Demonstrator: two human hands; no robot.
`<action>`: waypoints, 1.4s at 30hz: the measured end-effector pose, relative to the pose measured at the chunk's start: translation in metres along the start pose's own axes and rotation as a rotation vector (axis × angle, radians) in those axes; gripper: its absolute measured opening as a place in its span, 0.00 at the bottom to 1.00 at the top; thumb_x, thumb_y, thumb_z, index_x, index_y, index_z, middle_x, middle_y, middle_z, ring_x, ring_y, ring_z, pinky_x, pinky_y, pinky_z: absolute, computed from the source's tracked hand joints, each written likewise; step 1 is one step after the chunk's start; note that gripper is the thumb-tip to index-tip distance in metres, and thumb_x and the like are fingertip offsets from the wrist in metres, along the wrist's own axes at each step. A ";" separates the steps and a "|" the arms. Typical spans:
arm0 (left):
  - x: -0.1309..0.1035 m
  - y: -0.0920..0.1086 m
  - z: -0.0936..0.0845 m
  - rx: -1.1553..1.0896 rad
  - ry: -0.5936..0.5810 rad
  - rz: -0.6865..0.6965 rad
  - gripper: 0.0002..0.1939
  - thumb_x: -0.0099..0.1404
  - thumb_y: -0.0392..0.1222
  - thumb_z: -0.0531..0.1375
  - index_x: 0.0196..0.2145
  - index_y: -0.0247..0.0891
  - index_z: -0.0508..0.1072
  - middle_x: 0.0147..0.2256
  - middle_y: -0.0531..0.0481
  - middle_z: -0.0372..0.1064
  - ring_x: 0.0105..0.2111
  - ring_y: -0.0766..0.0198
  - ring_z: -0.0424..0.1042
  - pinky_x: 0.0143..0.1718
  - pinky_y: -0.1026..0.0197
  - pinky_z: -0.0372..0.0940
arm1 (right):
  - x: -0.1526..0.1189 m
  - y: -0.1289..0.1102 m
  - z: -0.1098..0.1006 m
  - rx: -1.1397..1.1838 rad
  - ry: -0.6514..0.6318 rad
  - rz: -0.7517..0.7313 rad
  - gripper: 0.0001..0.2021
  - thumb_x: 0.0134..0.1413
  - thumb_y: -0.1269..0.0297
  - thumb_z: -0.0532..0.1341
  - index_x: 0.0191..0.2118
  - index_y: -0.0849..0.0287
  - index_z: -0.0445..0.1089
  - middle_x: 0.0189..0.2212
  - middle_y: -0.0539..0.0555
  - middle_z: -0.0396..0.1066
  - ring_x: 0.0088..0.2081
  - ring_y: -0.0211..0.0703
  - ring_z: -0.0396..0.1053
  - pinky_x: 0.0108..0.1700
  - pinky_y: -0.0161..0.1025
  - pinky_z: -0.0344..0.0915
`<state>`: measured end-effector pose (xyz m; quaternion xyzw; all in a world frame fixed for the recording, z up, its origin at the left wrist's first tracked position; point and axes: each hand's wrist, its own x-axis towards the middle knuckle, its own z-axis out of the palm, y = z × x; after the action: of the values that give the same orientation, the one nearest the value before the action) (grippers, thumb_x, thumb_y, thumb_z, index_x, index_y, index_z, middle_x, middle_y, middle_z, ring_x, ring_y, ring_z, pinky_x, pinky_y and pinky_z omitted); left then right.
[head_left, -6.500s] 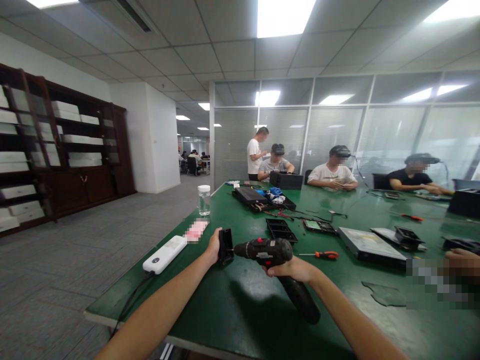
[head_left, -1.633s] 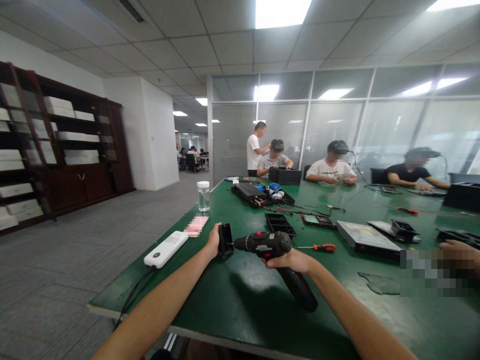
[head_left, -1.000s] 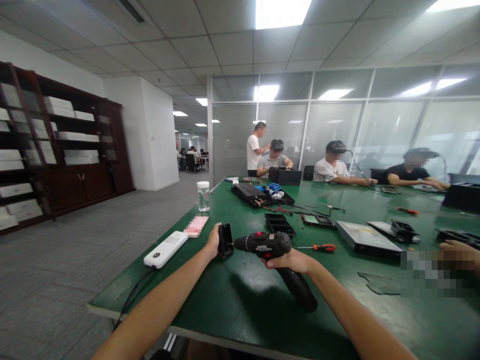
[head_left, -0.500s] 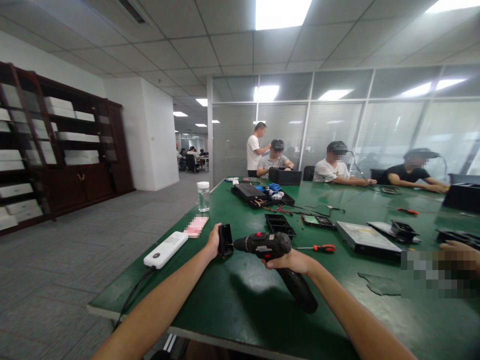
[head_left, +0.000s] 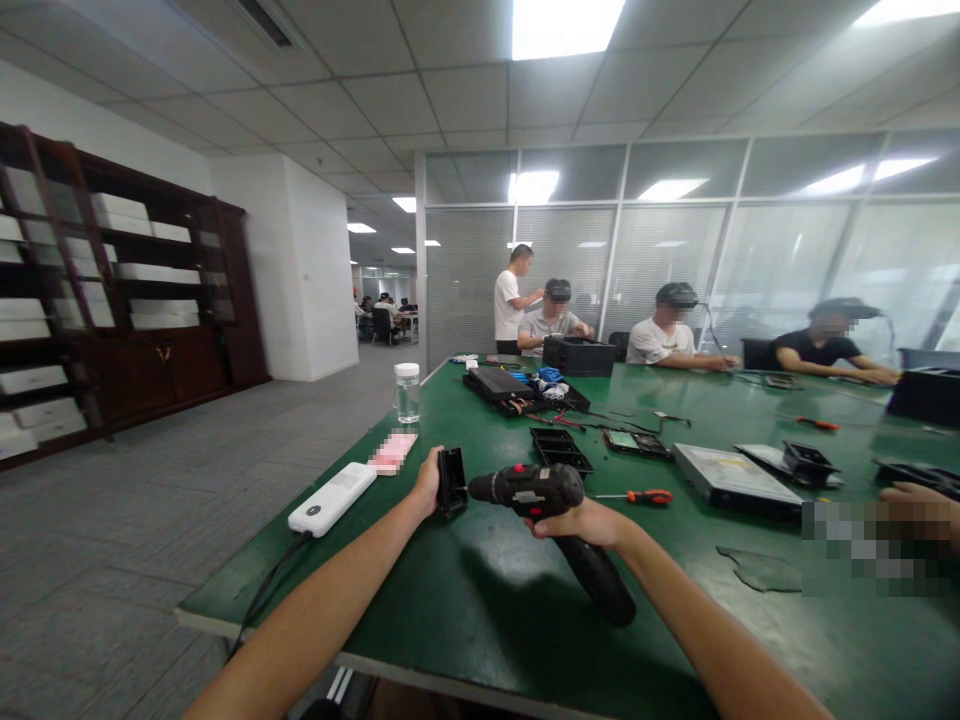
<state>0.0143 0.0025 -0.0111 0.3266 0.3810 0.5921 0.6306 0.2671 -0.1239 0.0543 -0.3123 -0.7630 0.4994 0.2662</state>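
Observation:
My left hand (head_left: 429, 484) grips a small black plastic frame (head_left: 453, 482) by its left side and holds it up on edge over the table. A black cordless drill (head_left: 536, 488) with red marks is in my right hand (head_left: 574, 522), fingers wrapped round its grip. The drill lies level and points left, its bit end at the open inner side of the frame. Whether the bit touches a screw there is too small to tell. Just behind the drill lies a black tray-like part with compartments (head_left: 561, 450). A screwdriver (head_left: 646, 497) with an orange and black handle lies to the right.
On the green table (head_left: 420, 600) stand a white power bank (head_left: 332, 500) with a cable and a lidded clear jar (head_left: 407, 393). A flat metal drive (head_left: 735, 482) lies at right, near a co-worker's hand (head_left: 919, 515). Several people sit across the table.
My hands, the frame and the drill stay almost in place. Across the table, a co-worker's black box has shifted slightly to the right and turned.

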 end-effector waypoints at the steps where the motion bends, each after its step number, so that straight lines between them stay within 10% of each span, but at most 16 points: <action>1: 0.000 0.000 0.000 -0.005 0.004 0.003 0.17 0.49 0.56 0.55 0.21 0.38 0.62 0.16 0.54 0.59 0.15 0.65 0.61 0.18 0.62 0.58 | 0.000 0.000 0.000 -0.002 0.002 0.002 0.14 0.43 0.61 0.64 0.36 0.64 0.68 0.30 0.52 0.66 0.33 0.39 0.63 0.39 0.38 0.61; 42: 0.000 0.001 0.000 -0.004 0.014 -0.022 0.17 0.50 0.56 0.55 0.22 0.38 0.62 0.17 0.54 0.59 0.16 0.65 0.61 0.19 0.62 0.59 | 0.000 -0.005 0.001 -0.003 -0.001 -0.017 0.14 0.42 0.60 0.64 0.35 0.64 0.68 0.29 0.52 0.66 0.32 0.39 0.63 0.38 0.38 0.61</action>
<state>0.0137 0.0025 -0.0106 0.3171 0.3878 0.5881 0.6350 0.2649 -0.1258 0.0584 -0.3058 -0.7665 0.4964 0.2695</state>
